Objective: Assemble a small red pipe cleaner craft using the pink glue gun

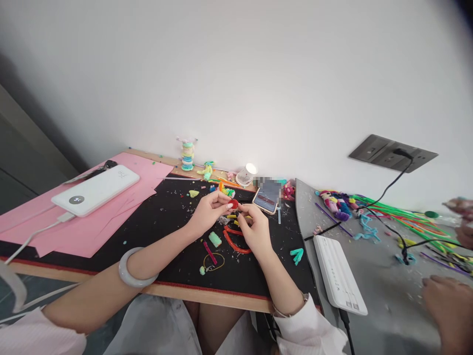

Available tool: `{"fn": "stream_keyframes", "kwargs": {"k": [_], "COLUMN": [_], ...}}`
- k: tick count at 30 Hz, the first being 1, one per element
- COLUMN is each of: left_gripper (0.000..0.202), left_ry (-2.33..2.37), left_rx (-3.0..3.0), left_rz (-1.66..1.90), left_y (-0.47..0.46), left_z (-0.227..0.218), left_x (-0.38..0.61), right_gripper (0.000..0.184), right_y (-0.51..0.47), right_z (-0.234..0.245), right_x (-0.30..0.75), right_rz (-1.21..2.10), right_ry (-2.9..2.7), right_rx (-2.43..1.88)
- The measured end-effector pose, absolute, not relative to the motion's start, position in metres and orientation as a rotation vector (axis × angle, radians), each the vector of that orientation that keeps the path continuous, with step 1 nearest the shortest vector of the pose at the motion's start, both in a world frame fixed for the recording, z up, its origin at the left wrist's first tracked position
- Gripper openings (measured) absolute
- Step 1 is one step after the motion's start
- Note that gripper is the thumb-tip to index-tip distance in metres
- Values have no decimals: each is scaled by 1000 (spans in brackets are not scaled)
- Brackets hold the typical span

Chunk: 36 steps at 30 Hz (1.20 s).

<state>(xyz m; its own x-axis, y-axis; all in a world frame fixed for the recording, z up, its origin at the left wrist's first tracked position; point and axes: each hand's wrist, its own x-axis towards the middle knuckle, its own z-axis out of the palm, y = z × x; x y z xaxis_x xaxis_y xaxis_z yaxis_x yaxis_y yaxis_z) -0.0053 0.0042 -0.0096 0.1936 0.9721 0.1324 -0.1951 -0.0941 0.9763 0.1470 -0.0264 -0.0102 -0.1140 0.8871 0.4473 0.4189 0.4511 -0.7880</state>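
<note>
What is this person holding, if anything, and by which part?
A small red fuzzy piece: the left hand pinches its left edge with the fingertips. The right hand is at its other edge; whether it grips too, I can't tell.

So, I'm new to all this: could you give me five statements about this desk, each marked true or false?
1. The left hand holds a small red piece. True.
2. The pale bangle is on the right arm. False: it is on the left arm.
3. A white device with a lit display lies on the pink sheet. True.
4. The paper cup is on the pink sheet. False: it is near the wall, beside the phone.
5. A black plug sits in the wall panel. True.
</note>
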Motion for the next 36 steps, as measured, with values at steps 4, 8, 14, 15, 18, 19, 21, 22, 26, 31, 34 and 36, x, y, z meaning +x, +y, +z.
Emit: {"fn": "stream_keyframes", "kwargs": {"k": [4,8,14,15,18,19,21,22,26,31,34,36], "left_gripper": [24,23,25,25,25,25,25,25,26,26,26,26], "left_ry": [825,811,825,825,827,827,828,830,836,837,836,836], "left_rx": [1183,1178,1162,1161,1157,1156,1154,1153,1156,1161,1154,1145], "left_rz": [1176,1176,1162,1159,1151,1148,1146,1147,1152,1149,1150,1149], "left_y": [1,-1,0,0,0,0,0,0,0,1,1,1], "left_z": [-10,-9,-9,-10,-11,-11,-11,-11,-10,-11,-11,-11], "left_x": [-1,0,-1,-1,-1,-1,-1,-1,-1,-1,-1,-1], "right_gripper": [13,13,14,14,15,15,14,15,15,15,15,15], "right_y": [-28,-28,-27,-27,-26,-26,-26,-26,-26,-26,-26,-25], "right_z": [-10,-10,-11,-11,-11,-11,-11,-12,-13,-13,-13,-13], "right_x": [145,144,145,145,145,145,146,146,146,146,146,146], "right_rz": [407,360,350,351,352,353,360,366,389,386,379,375], "right_ry": [-1710,-1710,-1706,-1707,-1709,-1709,-1707,-1704,-1691,-1694,-1699,-1700], "right_rx": [-1200,-1217,-1214,-1214,-1220,-1222,-1225,-1225,-1226,-1229,-1225,-1222]}}
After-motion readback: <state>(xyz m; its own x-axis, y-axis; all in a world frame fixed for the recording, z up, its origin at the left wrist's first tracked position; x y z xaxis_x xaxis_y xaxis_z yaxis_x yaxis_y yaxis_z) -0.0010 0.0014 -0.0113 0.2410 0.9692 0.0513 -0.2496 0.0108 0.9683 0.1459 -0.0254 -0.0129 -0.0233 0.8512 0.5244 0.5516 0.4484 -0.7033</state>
